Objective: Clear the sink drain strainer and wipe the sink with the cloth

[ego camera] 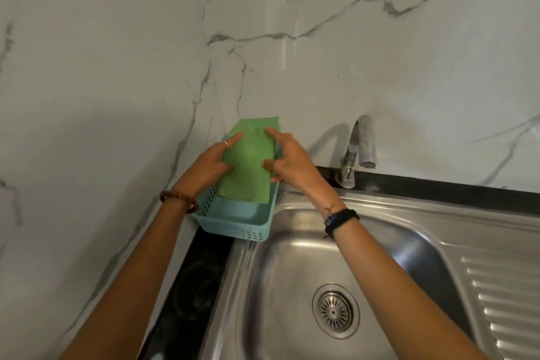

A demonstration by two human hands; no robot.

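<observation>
Both hands: on the cloth [248,159], one at each long edge, at the back left corner by the wall [117,67].
Left hand [211,162]: forefinger stretched along the cloth's left edge, thumb on top of it; whether my other fingers clasp the edge I cannot tell, they are hidden under my palm.
Right hand [287,159]: forefinger and thumb pressed on the cloth's right side, other fingers curled round its edge and partly hidden.
Cloth: green, folded long, lying tilted in the basket [236,226]; its far end sticks up over the rim.
Basket: blue, on the worktop [201,278] just left of the sink [292,269]; my left wrist covers part of its side.
Strainer [335,310]: in the drain, apart from my hands; too small to tell if anything lies in it.
Tap [358,149]: behind the sink.
Sink: right and near parts cut off.
</observation>
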